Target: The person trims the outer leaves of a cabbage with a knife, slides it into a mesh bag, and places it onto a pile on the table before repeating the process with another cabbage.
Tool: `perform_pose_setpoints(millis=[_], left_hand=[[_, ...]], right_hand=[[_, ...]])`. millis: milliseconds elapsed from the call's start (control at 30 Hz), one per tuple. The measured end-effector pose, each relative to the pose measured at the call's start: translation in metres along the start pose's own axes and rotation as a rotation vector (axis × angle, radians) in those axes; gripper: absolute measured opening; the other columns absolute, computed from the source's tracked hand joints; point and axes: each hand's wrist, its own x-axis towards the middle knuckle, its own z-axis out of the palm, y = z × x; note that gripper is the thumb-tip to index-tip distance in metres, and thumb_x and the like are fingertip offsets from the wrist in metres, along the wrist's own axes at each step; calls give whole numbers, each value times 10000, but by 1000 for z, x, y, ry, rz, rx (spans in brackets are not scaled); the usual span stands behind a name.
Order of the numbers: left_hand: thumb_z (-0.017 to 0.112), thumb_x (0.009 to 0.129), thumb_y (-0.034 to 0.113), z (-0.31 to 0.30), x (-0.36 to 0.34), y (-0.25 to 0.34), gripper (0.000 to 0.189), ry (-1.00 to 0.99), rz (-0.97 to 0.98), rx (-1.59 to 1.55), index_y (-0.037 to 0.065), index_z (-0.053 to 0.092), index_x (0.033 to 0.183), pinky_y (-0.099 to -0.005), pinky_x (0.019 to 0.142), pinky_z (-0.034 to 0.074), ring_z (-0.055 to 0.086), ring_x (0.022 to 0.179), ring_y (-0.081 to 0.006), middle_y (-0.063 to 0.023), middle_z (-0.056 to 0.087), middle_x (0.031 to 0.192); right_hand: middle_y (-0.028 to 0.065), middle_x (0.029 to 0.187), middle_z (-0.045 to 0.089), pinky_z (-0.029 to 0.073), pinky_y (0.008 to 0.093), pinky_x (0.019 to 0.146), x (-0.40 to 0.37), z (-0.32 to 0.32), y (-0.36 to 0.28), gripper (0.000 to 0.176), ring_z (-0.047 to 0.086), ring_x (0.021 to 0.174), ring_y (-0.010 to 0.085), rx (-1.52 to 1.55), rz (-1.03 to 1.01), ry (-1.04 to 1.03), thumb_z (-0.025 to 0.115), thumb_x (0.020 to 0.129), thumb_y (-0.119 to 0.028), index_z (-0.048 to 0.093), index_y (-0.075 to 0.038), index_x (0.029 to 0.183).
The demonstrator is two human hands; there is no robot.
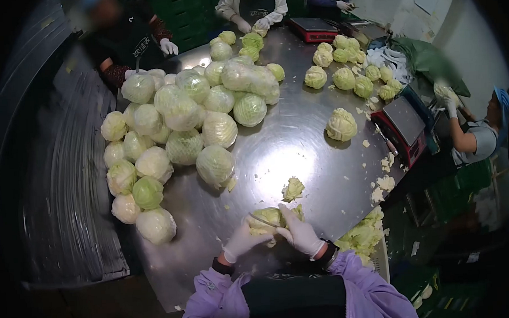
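Close in front of me, at the near side of the metal table, a pale green cabbage (pixel 266 217) is between my two gloved hands. My left hand (pixel 244 239) is closed around its left side. In my right hand (pixel 301 235) is a knife (pixel 263 220), its thin curved blade lying across the cabbage; the handle is hidden by the fingers. Those same fingers also touch the cabbage's right side. A torn piece of cabbage leaf (pixel 293 189) lies just beyond my hands.
Several cabbages, many in plastic wrap (pixel 215 166), are heaped on the left of the table (pixel 200 218). Trimmed ones (pixel 341 125) lie to the right, near a red scale (pixel 401 130). Leaves fill a basket (pixel 379 261) at my right. Co-workers stand around the table.
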Motion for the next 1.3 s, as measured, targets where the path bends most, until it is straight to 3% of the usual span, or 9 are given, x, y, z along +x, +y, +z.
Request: perform_pose_setpoints(millis=[233, 400, 533, 667, 767, 833, 1000, 1233, 1300], left_hand=[[833, 688, 326, -4, 6, -3, 726, -35, -48, 291, -34, 479, 1209, -345, 952, 431, 542, 1104, -258, -191, 541, 1182], [836, 665, 368, -7, 2, 8, 834, 12, 132, 348, -35, 438, 1278, -362, 997, 399, 501, 1169, -313, -224, 484, 1265], [823, 633, 471, -6, -11, 9, 987, 79, 115, 375, -47, 376, 1344, -395, 1046, 351, 432, 1233, -355, -235, 441, 1312], [750, 619, 618, 33, -17, 5, 979, 262, 138, 987, -29, 448, 1290, -447, 1020, 367, 402, 1239, -403, -199, 474, 1301], [752, 613, 619, 28, -14, 12, 941, 335, 255, 1064, -6, 490, 1265, -449, 1004, 380, 410, 1236, -396, -196, 472, 1308], [751, 606, 590, 18, -20, 10, 904, 300, 319, 1039, 72, 483, 1296, -467, 950, 405, 446, 1185, -395, -164, 502, 1243], [798, 625, 526, -17, -43, 8, 884, 96, 156, 749, 85, 473, 1319, -462, 1080, 299, 317, 1323, -411, -204, 404, 1388], [823, 669, 367, -5, -64, -43, 855, 387, 151, 452, 34, 378, 1319, -443, 1086, 308, 330, 1326, -375, -240, 399, 1363], [806, 710, 314, -13, -54, -58, 797, 417, 165, 337, 24, 368, 1310, -443, 1080, 321, 357, 1313, -364, -235, 414, 1351]], right_hand=[[175, 1164, 587, 512, 448, 729, 19, 10, -2, 421, 626, 902, 362, -65, 114, -20, 507, 928, -372, 509, -96, 1247], [136, 658, 617, 465, 398, 548, 36, -12, 24, 332, 622, 593, 304, 276, 311, -87, 469, 971, -364, 605, -67, 910], [145, 677, 616, 474, 372, 555, 38, -26, 4, 387, 630, 601, 281, 408, 511, -240, 599, 888, -444, 601, -58, 914], [145, 708, 624, 500, 353, 623, 37, -4, 0, 387, 630, 645, 280, 36, 159, -194, 746, 768, -397, 637, -44, 882], [117, 658, 621, 495, 356, 573, 53, -2, 30, 396, 631, 593, 270, 247, 276, -85, 720, 787, -416, 641, -45, 901], [31, 595, 580, 450, 279, 474, 56, 1, 44, 289, 556, 481, 132, 757, 623, -151, 727, 808, -312, 662, -48, 908], [44, 622, 605, 448, 276, 452, 51, -3, 73, 301, 555, 496, 116, 500, 729, -116, 757, 771, -264, 644, 13, 804], [162, 1115, 637, 522, 329, 740, 31, 7, 19, 454, 656, 876, 253, 262, 85, 230, 641, 861, -196, 525, -56, 1276], [169, 1087, 646, 496, 334, 819, 38, 8, -32, 436, 627, 912, 240, 994, 653, -204, 578, 913, -247, 518, -36, 1290]])
